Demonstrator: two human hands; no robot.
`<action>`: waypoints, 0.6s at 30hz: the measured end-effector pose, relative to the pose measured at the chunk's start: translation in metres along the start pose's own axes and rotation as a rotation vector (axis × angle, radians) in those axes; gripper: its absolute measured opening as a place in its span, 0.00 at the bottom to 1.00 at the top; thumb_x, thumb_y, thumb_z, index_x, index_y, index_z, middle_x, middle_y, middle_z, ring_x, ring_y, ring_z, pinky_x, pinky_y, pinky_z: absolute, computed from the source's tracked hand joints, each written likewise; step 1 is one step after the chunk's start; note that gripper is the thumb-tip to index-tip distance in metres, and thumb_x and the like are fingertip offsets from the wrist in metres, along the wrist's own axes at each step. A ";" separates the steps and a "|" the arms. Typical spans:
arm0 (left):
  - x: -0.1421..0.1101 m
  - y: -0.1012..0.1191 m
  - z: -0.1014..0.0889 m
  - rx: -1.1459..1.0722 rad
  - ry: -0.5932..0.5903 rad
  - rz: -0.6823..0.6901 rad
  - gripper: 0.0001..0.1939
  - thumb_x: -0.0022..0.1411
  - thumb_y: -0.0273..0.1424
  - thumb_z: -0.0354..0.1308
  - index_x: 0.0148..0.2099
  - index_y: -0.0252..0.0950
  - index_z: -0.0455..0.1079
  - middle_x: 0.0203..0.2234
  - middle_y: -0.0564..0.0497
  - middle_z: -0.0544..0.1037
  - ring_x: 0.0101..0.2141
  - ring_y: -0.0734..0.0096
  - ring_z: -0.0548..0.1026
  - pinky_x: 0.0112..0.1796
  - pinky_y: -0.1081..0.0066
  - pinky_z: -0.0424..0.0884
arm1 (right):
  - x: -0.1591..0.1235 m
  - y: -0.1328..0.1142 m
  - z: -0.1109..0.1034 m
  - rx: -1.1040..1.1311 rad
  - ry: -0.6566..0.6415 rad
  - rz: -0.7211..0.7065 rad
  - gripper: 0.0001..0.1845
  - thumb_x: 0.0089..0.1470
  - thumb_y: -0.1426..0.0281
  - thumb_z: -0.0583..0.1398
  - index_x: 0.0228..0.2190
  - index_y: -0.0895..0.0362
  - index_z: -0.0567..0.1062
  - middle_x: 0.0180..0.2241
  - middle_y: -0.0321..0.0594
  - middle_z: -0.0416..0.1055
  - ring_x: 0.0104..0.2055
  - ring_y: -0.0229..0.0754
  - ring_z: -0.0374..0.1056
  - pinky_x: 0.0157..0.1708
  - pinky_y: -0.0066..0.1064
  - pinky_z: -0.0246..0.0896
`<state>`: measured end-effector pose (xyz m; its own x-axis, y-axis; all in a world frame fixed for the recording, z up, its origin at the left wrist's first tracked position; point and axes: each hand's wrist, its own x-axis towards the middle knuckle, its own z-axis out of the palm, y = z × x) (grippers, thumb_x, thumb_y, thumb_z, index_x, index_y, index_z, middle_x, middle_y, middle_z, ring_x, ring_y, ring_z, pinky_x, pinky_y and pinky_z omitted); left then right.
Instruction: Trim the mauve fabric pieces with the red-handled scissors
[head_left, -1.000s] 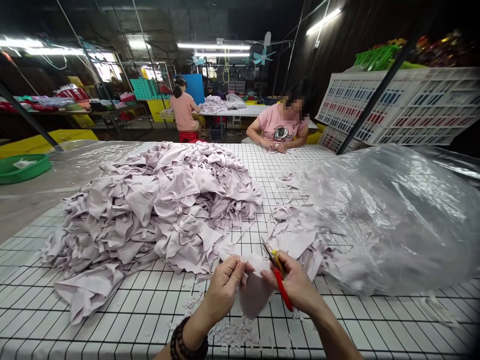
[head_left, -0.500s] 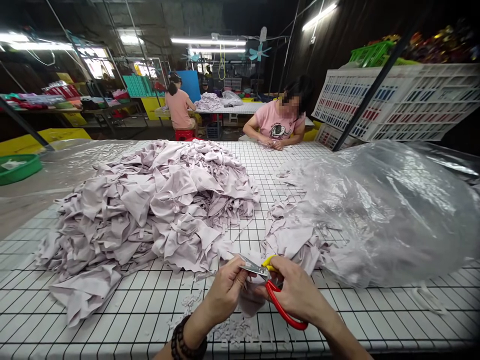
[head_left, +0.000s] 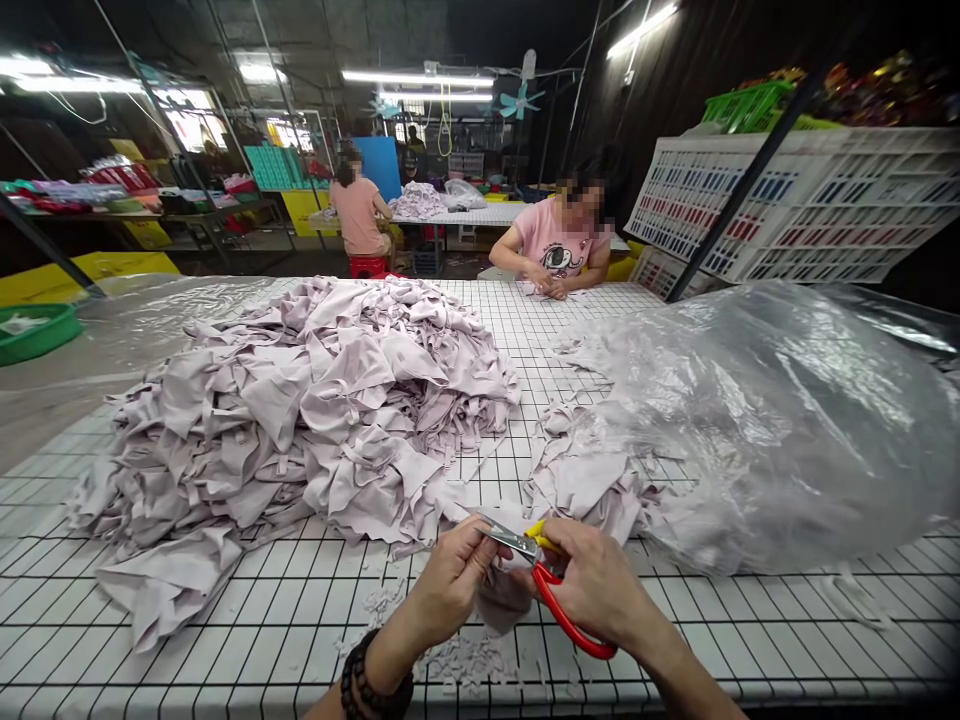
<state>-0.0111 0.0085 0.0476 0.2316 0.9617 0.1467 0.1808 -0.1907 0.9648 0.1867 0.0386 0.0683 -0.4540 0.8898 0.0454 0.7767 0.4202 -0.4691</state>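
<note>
My left hand (head_left: 454,575) pinches the edge of a pale lilac cloth piece (head_left: 504,603), which hangs below the fingers. Scissors (head_left: 574,618) with one red and one yellow handle are in my right hand (head_left: 600,580). Their blades point left and reach the fingertips of my left hand, above the cloth. My hands hide part of the cloth and the blade tips. Small fabric scraps (head_left: 472,662) lie on the table under my hands.
A large heap of lilac cloth pieces (head_left: 300,400) covers the left of the grid-patterned table (head_left: 285,620). At right, more pieces (head_left: 581,480) spill from a clear plastic bag (head_left: 787,430). A co-worker (head_left: 562,240) sits across the table; white crates (head_left: 787,200) stand behind the bag.
The scissors have swung from pointing up beside the cloth to pointing left, with blades at my left fingertips. In the last half second my hands have hardly moved.
</note>
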 end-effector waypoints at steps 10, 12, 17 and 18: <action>-0.001 0.001 -0.001 0.037 -0.004 -0.060 0.17 0.69 0.36 0.43 0.34 0.34 0.69 0.29 0.50 0.70 0.31 0.72 0.68 0.34 0.73 0.63 | 0.000 0.010 0.012 0.025 -0.014 -0.001 0.23 0.48 0.53 0.60 0.17 0.55 0.59 0.18 0.31 0.61 0.21 0.35 0.55 0.23 0.28 0.43; 0.000 -0.002 0.000 0.113 -0.011 -0.066 0.18 0.69 0.36 0.42 0.34 0.35 0.69 0.30 0.50 0.70 0.32 0.70 0.68 0.35 0.72 0.64 | -0.001 0.016 0.007 0.096 -0.048 0.055 0.21 0.47 0.54 0.61 0.18 0.55 0.61 0.18 0.30 0.62 0.21 0.35 0.55 0.22 0.27 0.45; 0.003 -0.030 0.016 0.505 -0.038 -0.078 0.24 0.51 0.42 0.64 0.49 0.38 0.66 0.51 0.42 0.67 0.52 0.52 0.63 0.51 0.59 0.59 | -0.007 0.063 -0.009 0.310 0.002 0.339 0.14 0.48 0.57 0.60 0.23 0.54 0.65 0.20 0.30 0.65 0.23 0.37 0.61 0.23 0.25 0.53; 0.004 -0.038 0.019 0.567 -0.056 -0.110 0.28 0.49 0.41 0.65 0.51 0.38 0.65 0.51 0.42 0.68 0.51 0.51 0.63 0.50 0.58 0.59 | -0.008 0.074 -0.010 0.314 0.040 0.403 0.13 0.48 0.58 0.60 0.23 0.54 0.66 0.20 0.31 0.66 0.23 0.38 0.62 0.23 0.26 0.54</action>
<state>0.0014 0.0158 0.0072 0.2297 0.9729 0.0259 0.6868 -0.1809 0.7040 0.2525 0.0642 0.0421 -0.1233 0.9789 -0.1632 0.7153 -0.0263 -0.6983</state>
